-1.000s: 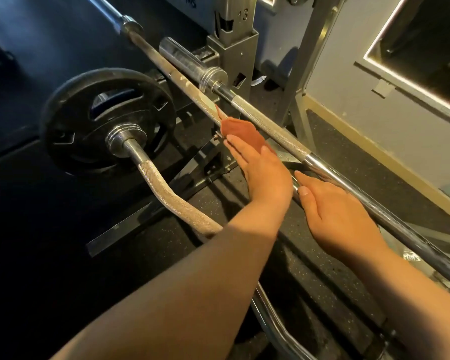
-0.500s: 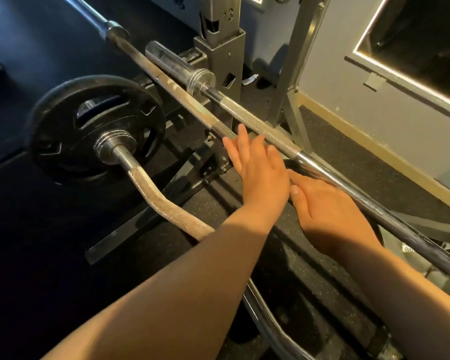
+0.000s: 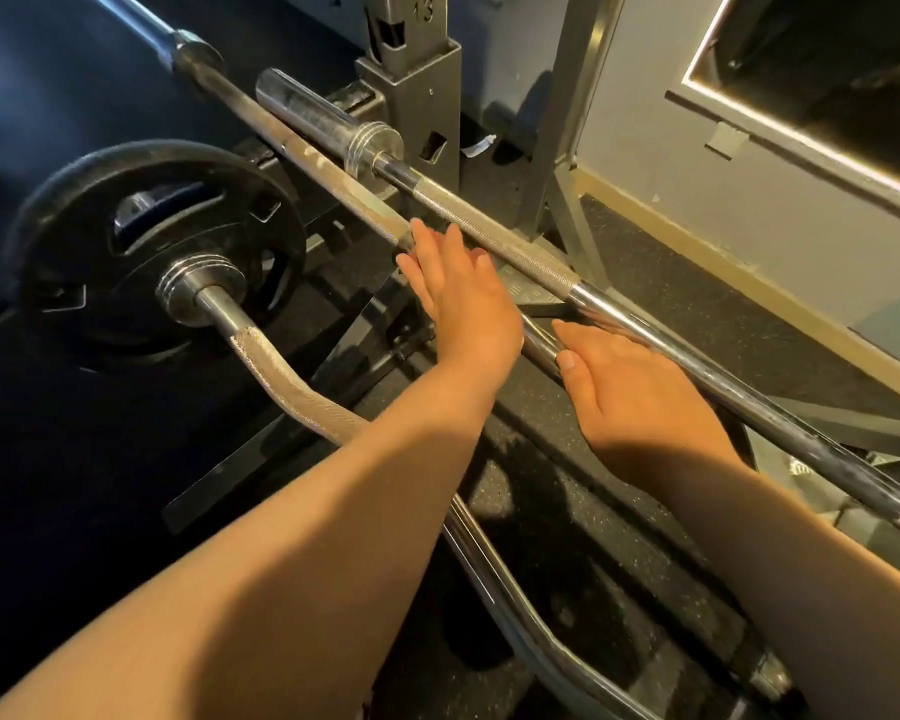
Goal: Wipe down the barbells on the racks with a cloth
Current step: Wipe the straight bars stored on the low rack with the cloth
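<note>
Three bars cross the view diagonally. The far straight barbell (image 3: 494,239) has a knurled grip and a chrome sleeve. The middle barbell (image 3: 302,153) runs under both my hands. The near curl bar (image 3: 281,374) carries a black weight plate (image 3: 141,252). My left hand (image 3: 463,298) lies flat on the middle barbell with straight fingers. No cloth shows; anything under that palm is hidden. My right hand (image 3: 640,402) rests on the same bar closer to me, its thumb along the bar and its fingers reaching toward the far barbell.
A grey rack upright (image 3: 417,80) marked 13 stands behind the bars, with angled steel legs (image 3: 557,163) beside it. Black rubber flooring (image 3: 567,501) lies below. A grey wall with a lit mirror frame (image 3: 801,127) is on the right.
The orange cloth seen past my left fingertips a second ago is now out of sight under the hand. My left hand has slid back along the middle bar toward my right hand.
</note>
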The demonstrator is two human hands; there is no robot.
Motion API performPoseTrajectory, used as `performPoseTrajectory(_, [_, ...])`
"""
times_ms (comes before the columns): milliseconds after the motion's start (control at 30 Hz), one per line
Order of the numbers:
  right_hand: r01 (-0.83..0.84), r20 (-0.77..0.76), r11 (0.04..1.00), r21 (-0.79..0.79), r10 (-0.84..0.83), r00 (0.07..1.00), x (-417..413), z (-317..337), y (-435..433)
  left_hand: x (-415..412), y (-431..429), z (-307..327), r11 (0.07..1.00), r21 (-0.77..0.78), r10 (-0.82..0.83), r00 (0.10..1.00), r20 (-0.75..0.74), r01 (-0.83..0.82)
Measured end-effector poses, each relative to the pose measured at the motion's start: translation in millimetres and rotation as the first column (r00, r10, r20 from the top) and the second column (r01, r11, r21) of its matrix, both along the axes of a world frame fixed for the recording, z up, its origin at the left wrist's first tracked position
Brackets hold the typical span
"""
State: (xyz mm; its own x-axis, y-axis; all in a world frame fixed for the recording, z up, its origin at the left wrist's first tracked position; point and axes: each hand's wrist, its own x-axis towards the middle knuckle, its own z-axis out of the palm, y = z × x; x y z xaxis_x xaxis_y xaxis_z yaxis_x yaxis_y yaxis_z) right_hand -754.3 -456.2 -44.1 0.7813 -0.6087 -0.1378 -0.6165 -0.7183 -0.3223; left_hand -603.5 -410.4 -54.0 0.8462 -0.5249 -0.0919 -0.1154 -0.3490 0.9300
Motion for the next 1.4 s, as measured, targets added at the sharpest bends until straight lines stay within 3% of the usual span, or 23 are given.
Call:
performPoseTrajectory(133, [-0.022, -0.002, 1.000, -0.021, 0.022, 1.000, 0.0, 0.4, 0.9, -35.8, 9.8, -5.1, 0.993, -0.004, -0.117, 0.992, 0.050, 0.117])
performPoseTrajectory(267, [-0.044, -0.023, 0.998, -0.050, 0.043, 0.999, -1.4, 3.8, 2.9, -1.4, 4.3, -7.1, 0.991, 0.084, -0.118, 0.985, 0.124, 0.108])
performPoseTrajectory(500, [-0.027, -0.145, 0.996, -0.081, 0.015, 0.989, 9.5, 11.9, 9.3, 19.9, 1.7, 3.7, 1.000, -0.002, 0.015, 0.999, -0.044, -0.015])
performPoseTrajectory(633, [-0.059, 0.000, 0.998, -0.038, 0.059, 0.998, 52.6, 9.7, 3.8, 0.2, 12.5, -0.2, 0.995, -0.085, -0.059, 0.988, -0.142, 0.048])
performPoseTrajectory(700, [-0.095, 0.044, 0.995, -0.040, 0.096, 0.994, 63.9, 3.9, 3.2, 10.5, 13.1, -1.7, 0.994, -0.069, -0.088, 0.989, -0.118, 0.080])
performPoseTrajectory(833, [-0.130, -0.057, 0.978, -0.162, 0.122, 0.991, 64.6, -0.4, 3.6, 46.4, 4.1, -6.4, 1.000, 0.005, -0.030, 0.997, -0.065, 0.030])
performPoseTrajectory(933, [-0.120, -0.097, 0.980, -0.156, 0.106, 0.990, 68.6, 1.3, 3.3, 46.8, 2.4, 0.7, 1.000, 0.006, 0.009, 0.995, -0.102, -0.009])
performPoseTrajectory(1100, [-0.151, -0.133, 0.978, -0.142, 0.132, 0.982, 67.4, 0.9, 4.2, 6.3, 19.1, 17.1, 0.989, -0.117, -0.127, 0.941, -0.313, 0.095])
performPoseTrajectory(1167, [-0.148, -0.144, 0.980, -0.131, 0.129, 0.981, 68.2, 2.4, 3.8, 8.7, 20.0, 20.1, 0.988, -0.150, -0.102, 0.919, -0.382, 0.047])
performPoseTrajectory(1267, [-0.100, -0.112, 0.990, -0.100, 0.088, 0.990, 70.8, 6.6, 4.8, 33.2, 11.4, 22.8, 0.990, -0.112, 0.039, 0.940, -0.339, -0.082])
performPoseTrajectory(1400, [-0.097, -0.121, 0.990, -0.106, 0.084, 0.989, 70.4, 7.8, 6.6, 36.7, 1.5, 20.0, 0.977, -0.037, 0.174, 0.884, -0.434, -0.210])
